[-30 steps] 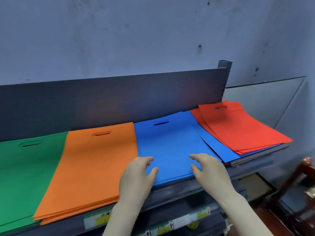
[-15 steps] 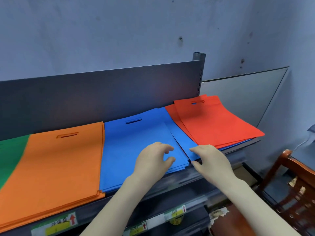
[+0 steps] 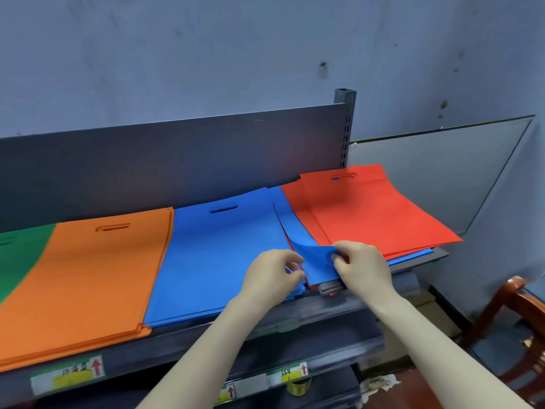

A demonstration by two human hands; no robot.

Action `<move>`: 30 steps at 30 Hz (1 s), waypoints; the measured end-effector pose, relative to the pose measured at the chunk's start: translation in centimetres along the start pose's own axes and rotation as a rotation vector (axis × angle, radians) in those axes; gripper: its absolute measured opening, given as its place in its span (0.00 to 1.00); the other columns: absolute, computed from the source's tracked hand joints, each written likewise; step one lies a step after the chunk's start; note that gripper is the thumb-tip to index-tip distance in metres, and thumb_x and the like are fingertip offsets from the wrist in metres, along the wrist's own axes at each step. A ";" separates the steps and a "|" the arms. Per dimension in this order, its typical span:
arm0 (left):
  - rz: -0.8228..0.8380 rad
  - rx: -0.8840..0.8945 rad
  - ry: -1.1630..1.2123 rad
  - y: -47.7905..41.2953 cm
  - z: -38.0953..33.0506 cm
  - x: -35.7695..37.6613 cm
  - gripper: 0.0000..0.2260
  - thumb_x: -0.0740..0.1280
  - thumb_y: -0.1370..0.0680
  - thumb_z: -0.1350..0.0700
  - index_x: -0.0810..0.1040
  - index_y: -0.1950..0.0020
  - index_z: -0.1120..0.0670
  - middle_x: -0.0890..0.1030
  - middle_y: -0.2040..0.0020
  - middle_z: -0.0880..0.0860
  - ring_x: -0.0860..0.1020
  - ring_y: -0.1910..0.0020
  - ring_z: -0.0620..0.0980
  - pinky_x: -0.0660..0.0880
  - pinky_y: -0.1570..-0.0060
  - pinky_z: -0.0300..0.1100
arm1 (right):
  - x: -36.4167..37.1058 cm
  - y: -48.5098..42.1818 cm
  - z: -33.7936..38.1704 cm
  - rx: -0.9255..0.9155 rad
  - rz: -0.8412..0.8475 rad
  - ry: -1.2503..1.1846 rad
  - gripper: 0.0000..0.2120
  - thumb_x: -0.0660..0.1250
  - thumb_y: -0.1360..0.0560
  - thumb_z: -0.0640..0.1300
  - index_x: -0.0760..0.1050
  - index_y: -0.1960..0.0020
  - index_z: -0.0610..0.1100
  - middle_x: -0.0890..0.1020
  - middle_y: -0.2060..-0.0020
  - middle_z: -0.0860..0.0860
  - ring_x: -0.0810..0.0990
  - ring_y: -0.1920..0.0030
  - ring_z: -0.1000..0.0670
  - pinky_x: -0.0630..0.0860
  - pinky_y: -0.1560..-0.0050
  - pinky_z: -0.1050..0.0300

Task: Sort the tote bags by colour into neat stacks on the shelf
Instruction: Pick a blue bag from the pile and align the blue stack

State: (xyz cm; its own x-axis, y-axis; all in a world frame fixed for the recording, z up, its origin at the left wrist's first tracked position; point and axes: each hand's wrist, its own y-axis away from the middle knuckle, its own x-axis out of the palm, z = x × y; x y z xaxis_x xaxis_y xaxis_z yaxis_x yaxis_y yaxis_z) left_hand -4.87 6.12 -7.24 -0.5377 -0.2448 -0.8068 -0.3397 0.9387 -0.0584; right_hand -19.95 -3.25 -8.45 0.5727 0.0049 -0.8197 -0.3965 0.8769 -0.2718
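Flat tote bags lie in rows on the dark shelf [image 3: 330, 308]: a green stack [image 3: 20, 255] at far left, an orange stack [image 3: 88, 278], a blue stack [image 3: 218, 255], and red bags [image 3: 374, 214] at the right, resting on more blue bags. A loose blue bag [image 3: 317, 261] pokes out from under the red ones, its front corner curled up. My right hand [image 3: 361, 270] pinches that corner between thumb and fingers. My left hand [image 3: 272, 276] rests on the blue stack's front right edge, fingertips touching the same bag's edge.
The shelf's grey back panel [image 3: 177, 160] rises behind the stacks, with an upright post [image 3: 345, 125] at its right end. A white board [image 3: 436, 172] leans on the wall. A wooden chair [image 3: 519, 326] stands at lower right. Price labels [image 3: 67, 376] line the shelf edges below.
Both hands moved right from the blue stack's front edge to the blue bag under the red ones; the right hand pinched and lifted its corner. The view swung right.
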 end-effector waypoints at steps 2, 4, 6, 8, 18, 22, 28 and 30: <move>-0.015 0.017 -0.062 -0.1 -0.3 0.6 0.14 0.69 0.27 0.52 0.80 0.42 0.47 0.81 0.49 0.43 0.77 0.50 0.43 0.75 0.50 0.40 | -0.1 -0.3 -0.4 -0.012 0.012 -0.029 0.05 0.63 0.28 0.42 0.77 0.58 0.48 0.80 0.65 0.48 0.75 0.60 0.40 0.69 0.64 0.52; -0.029 0.047 -0.145 0.0 -0.7 1.1 0.16 0.71 0.29 0.49 0.79 0.42 0.45 0.79 0.48 0.44 0.76 0.47 0.45 0.74 0.52 0.41 | 0.0 -0.4 -0.5 -0.047 0.021 -0.024 0.05 0.64 0.28 0.42 0.78 0.56 0.48 0.81 0.64 0.47 0.75 0.60 0.40 0.70 0.64 0.52; -0.043 0.079 -0.238 0.0 -1.1 1.5 0.17 0.71 0.30 0.47 0.79 0.42 0.44 0.78 0.48 0.44 0.74 0.45 0.46 0.72 0.54 0.41 | 0.0 -0.3 -0.6 -0.093 0.026 -0.018 0.07 0.64 0.27 0.42 0.80 0.53 0.49 0.83 0.61 0.48 0.79 0.56 0.40 0.74 0.62 0.51; -0.056 0.112 -0.324 -0.1 -1.5 1.7 0.17 0.69 0.29 0.46 0.78 0.41 0.44 0.78 0.47 0.45 0.73 0.44 0.47 0.71 0.55 0.41 | -0.2 -0.1 -0.7 -0.136 0.040 -0.024 0.09 0.65 0.27 0.42 0.81 0.50 0.50 0.85 0.57 0.50 0.80 0.53 0.43 0.76 0.57 0.52; -0.162 0.093 -0.193 -0.6 -2.2 1.8 0.07 0.68 0.27 0.52 0.84 0.53 0.47 0.83 0.57 0.45 0.78 0.56 0.45 0.74 0.59 0.40 | -0.7 -0.4 -1.5 -0.241 0.189 -0.006 0.12 0.71 0.32 0.47 0.81 0.49 0.45 0.84 0.54 0.50 0.79 0.50 0.46 0.75 0.51 0.51; -0.197 0.067 -0.065 -1.4 -2.2 1.8 0.07 0.67 0.26 0.55 0.84 0.59 0.52 0.83 0.62 0.49 0.79 0.60 0.48 0.77 0.60 0.46 | -0.4 -0.5 -1.6 -0.307 0.192 0.089 0.08 0.66 0.32 0.43 0.78 0.55 0.42 0.82 0.60 0.47 0.77 0.55 0.43 0.75 0.58 0.50; -0.229 -0.004 0.192 -1.8 -2.0 1.7 0.05 0.68 0.26 0.57 0.82 0.60 0.50 0.83 0.65 0.47 0.81 0.65 0.44 0.79 0.58 0.47 | 0.0 -1.2 -1.8 -0.280 0.063 0.061 0.04 0.63 0.29 0.39 0.77 0.59 0.42 0.80 0.66 0.44 0.75 0.61 0.39 0.69 0.65 0.49; -0.234 -0.028 0.172 -1.7 -1.5 1.6 0.03 0.69 0.27 0.56 0.81 0.57 0.48 0.83 0.63 0.46 0.81 0.63 0.43 0.80 0.56 0.47 | 0.0 -1.3 -1.9 -0.271 0.048 0.036 0.04 0.63 0.28 0.39 0.77 0.59 0.42 0.79 0.67 0.44 0.75 0.61 0.38 0.71 0.64 0.49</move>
State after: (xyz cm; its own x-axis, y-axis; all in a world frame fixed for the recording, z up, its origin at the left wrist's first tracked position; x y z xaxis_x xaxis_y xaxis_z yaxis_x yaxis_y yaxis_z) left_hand -6.36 3.78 -7.57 -0.5647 -0.4935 -0.6615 -0.4898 0.8455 -0.2126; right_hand -20.80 -5.35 -9.09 0.5247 0.0213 -0.8510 -0.6027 0.7154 -0.3536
